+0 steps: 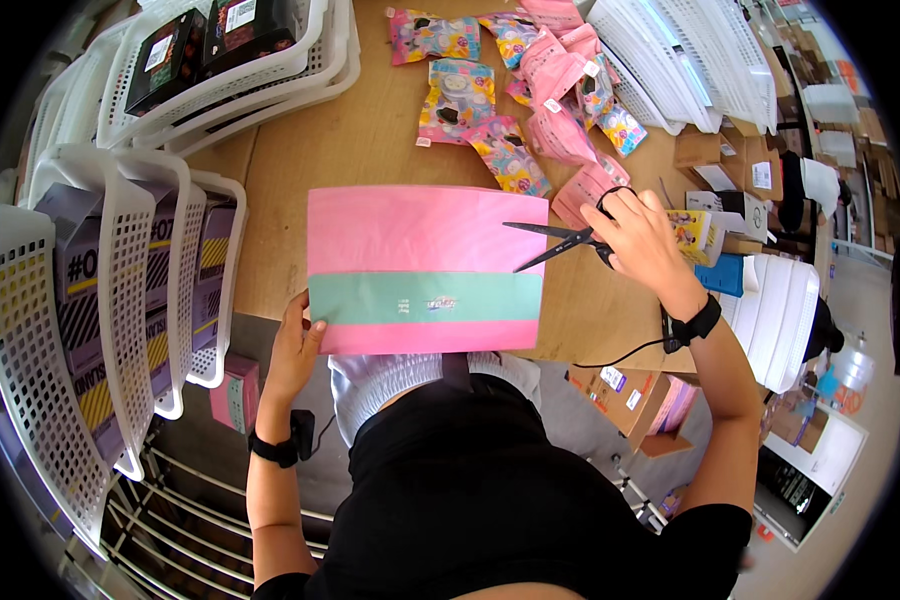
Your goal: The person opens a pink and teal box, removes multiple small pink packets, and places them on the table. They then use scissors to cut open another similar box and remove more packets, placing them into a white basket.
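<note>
A flat-sided pink box (pixel 420 225) with a green band lies at the table's front edge, close to my body. My left hand (pixel 297 337) grips its lower left corner, thumb on the top face. In my right hand (pixel 637 240) is a pair of black scissors (pixel 562 238), the blades spread apart over the box's right side. One blade tip appears close to the edge of the green band; whether it touches the surface cannot be told. Beyond the box lie several colourful foil packets (pixel 457 101) and pink packets (pixel 555 71) in a loose pile.
White perforated baskets (pixel 172 300) with purple boxes line the left side; another basket (pixel 217 90) holds black boxes. More white baskets (pixel 652 60) stand at the back right. Small cartons (pixel 720 161), a blue container (pixel 720 275) and a cable (pixel 622 354) are on the right.
</note>
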A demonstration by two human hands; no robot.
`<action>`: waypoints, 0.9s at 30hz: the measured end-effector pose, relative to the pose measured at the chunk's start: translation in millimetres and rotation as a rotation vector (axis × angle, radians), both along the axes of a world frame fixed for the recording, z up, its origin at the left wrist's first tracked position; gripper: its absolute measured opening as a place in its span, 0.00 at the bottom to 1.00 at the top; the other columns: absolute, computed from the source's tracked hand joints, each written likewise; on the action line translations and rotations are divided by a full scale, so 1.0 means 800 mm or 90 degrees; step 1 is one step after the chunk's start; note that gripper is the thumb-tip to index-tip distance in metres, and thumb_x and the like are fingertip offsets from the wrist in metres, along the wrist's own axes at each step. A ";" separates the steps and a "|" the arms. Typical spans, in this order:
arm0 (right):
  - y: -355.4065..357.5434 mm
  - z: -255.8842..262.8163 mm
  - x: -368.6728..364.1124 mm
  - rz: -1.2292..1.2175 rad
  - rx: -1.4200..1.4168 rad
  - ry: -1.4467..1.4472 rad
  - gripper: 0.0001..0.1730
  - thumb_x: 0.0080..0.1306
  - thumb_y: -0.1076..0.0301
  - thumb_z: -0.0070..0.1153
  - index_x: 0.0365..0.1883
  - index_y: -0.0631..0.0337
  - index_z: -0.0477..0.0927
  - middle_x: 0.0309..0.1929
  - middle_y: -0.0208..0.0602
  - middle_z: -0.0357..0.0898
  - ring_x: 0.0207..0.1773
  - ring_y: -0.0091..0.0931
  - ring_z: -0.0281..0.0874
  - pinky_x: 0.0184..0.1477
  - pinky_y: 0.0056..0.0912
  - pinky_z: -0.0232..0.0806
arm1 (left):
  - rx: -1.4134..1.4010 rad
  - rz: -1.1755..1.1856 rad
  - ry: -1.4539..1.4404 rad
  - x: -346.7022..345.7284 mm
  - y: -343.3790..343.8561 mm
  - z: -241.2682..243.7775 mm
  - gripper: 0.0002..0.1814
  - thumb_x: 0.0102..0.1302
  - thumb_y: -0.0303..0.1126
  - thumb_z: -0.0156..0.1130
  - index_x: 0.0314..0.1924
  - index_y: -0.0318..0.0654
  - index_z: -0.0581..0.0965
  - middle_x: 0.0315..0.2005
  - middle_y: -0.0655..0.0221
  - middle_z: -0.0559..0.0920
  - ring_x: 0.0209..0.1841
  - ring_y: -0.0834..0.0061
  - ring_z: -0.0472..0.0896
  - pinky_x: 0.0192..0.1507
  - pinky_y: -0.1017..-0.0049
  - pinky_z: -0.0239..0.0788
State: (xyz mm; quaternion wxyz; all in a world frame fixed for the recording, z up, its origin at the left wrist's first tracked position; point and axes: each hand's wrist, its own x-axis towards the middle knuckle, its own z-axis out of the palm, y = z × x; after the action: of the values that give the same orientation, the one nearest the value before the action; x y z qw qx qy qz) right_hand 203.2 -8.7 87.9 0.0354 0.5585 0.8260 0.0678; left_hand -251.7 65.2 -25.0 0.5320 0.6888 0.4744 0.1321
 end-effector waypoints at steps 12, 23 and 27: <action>-0.052 -0.051 -0.017 -0.166 0.013 0.074 0.31 0.36 0.75 0.63 0.44 0.57 0.77 0.31 0.32 0.67 0.38 0.31 0.68 0.36 0.35 0.54 | 0.027 -0.001 -0.005 0.003 -0.001 -0.002 0.31 0.69 0.50 0.48 0.62 0.33 0.62 0.49 0.53 0.74 0.41 0.64 0.74 0.45 0.70 0.65; -0.076 -0.083 -0.100 -0.283 0.002 0.110 0.23 0.43 0.69 0.61 0.42 0.55 0.77 0.27 0.33 0.70 0.34 0.29 0.72 0.36 0.36 0.55 | 0.018 -0.025 -0.010 0.011 0.002 0.004 0.30 0.70 0.49 0.48 0.62 0.32 0.63 0.52 0.51 0.73 0.48 0.60 0.73 0.52 0.68 0.63; -0.062 -0.071 -0.090 -0.321 0.030 0.092 0.23 0.41 0.72 0.60 0.40 0.56 0.78 0.27 0.31 0.70 0.35 0.29 0.71 0.36 0.34 0.54 | 0.051 -0.022 -0.022 -0.001 -0.004 -0.007 0.30 0.70 0.47 0.48 0.63 0.32 0.62 0.55 0.52 0.72 0.53 0.60 0.72 0.56 0.68 0.62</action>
State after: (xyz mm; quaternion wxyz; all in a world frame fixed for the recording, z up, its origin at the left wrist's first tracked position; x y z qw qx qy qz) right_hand 131.3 -58.5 31.1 -0.0207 0.7508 0.6592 0.0362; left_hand -252.5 61.9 -30.8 0.5141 0.7152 0.4478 0.1535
